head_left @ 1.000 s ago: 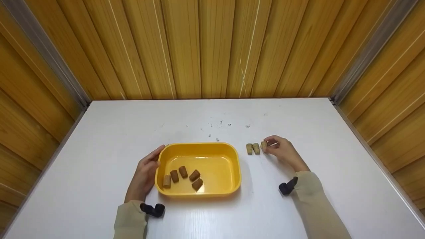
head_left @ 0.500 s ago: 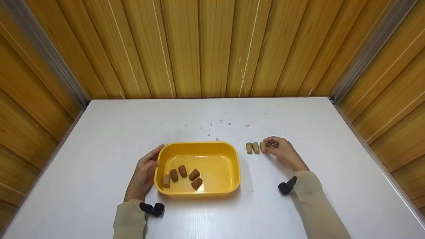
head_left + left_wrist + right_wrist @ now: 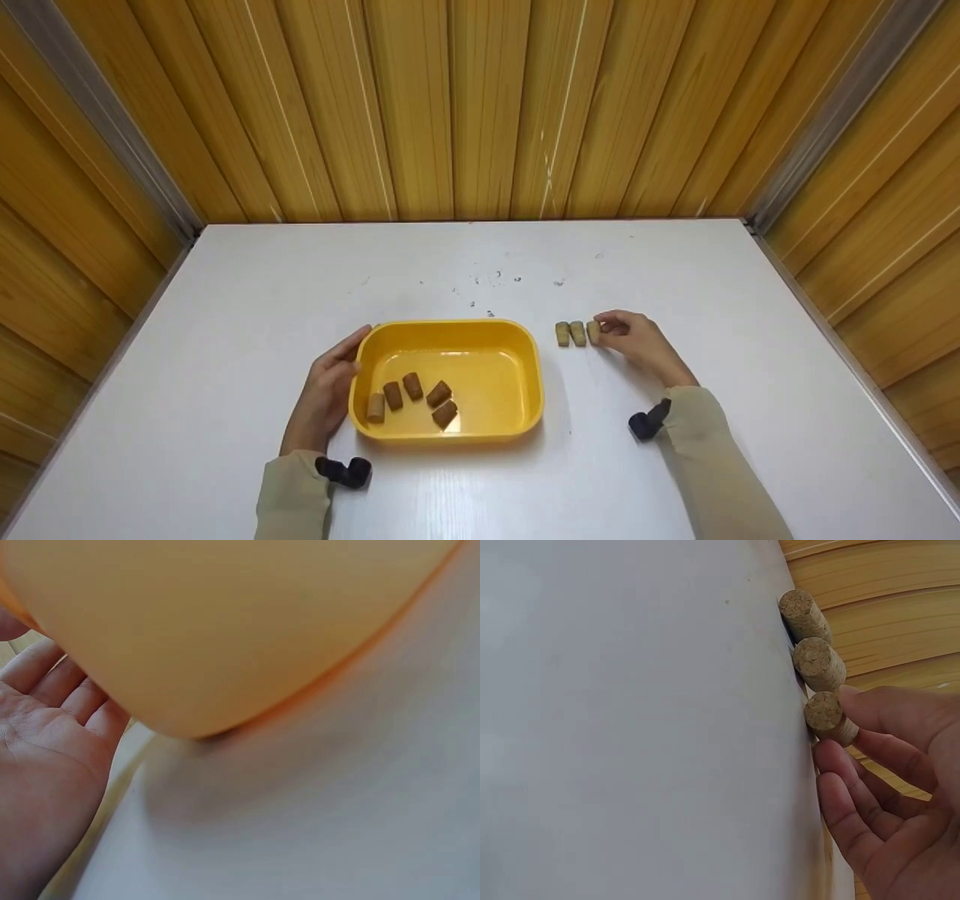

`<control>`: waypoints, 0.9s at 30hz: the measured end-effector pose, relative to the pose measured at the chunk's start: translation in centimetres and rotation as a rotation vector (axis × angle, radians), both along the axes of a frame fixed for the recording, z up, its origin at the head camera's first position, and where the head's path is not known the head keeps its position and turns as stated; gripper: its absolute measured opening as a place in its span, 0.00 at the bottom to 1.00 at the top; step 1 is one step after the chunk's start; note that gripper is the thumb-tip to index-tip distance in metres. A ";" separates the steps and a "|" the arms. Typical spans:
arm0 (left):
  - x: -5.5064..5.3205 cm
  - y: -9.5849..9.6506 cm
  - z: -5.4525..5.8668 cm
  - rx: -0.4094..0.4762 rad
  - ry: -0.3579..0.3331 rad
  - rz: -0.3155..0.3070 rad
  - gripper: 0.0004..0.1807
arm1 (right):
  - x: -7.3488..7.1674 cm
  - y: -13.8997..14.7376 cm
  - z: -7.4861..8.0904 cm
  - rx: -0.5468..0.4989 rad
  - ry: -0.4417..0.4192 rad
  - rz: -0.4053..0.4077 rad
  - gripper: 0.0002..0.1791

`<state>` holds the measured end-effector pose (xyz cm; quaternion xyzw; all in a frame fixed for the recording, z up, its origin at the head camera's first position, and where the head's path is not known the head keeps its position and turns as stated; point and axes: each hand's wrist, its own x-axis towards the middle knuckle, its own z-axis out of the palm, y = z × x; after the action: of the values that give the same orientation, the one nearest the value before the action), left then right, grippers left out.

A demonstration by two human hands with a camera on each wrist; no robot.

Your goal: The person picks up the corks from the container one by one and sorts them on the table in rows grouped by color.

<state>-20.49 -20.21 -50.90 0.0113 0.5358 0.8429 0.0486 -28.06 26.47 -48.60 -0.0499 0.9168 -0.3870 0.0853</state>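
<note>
My right hand (image 3: 636, 341) pinches a pale cork stopper (image 3: 824, 712) between thumb and fingers on the white table. Beside it stand two more pale corks, a middle one (image 3: 818, 663) and an outer one (image 3: 805, 615), together forming a short row right of the tray. My left hand (image 3: 328, 386) rests along the left wall of a yellow plastic tray (image 3: 450, 436), its fingers fairly straight and partly hidden behind that wall in the left wrist view. Inside the tray lie several darker brown corks (image 3: 412, 386) and one lighter cork (image 3: 376, 408), toward the left and middle.
The white table (image 3: 247, 277) is bordered by yellow wood-grain panels (image 3: 480, 112) at the back and sides. Small dark marks (image 3: 517, 279) dot its surface behind the tray. A black wrist camera (image 3: 649, 420) sits on each sleeve.
The right hand has slid its cork slightly left, narrowing the gap to the middle cork. The left hand and the tray have stayed in place.
</note>
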 end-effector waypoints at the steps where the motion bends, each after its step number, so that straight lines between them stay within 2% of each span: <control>1: 0.0 0.0 0.0 -0.007 0.000 0.002 0.33 | 0.0 0.0 0.0 0.001 0.002 0.005 0.25; 9: 0.0 0.0 -0.1 0.005 -0.021 0.014 0.32 | 0.1 -0.1 -0.1 0.001 0.014 0.016 0.25; 27: -0.1 0.1 0.0 0.001 -0.011 0.017 0.33 | -0.1 0.2 0.3 -0.010 0.021 0.023 0.23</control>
<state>-20.56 -20.14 -50.92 0.0022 0.5351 0.8436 0.0443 -28.16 26.65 -48.25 -0.0650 0.9150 -0.3902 0.0800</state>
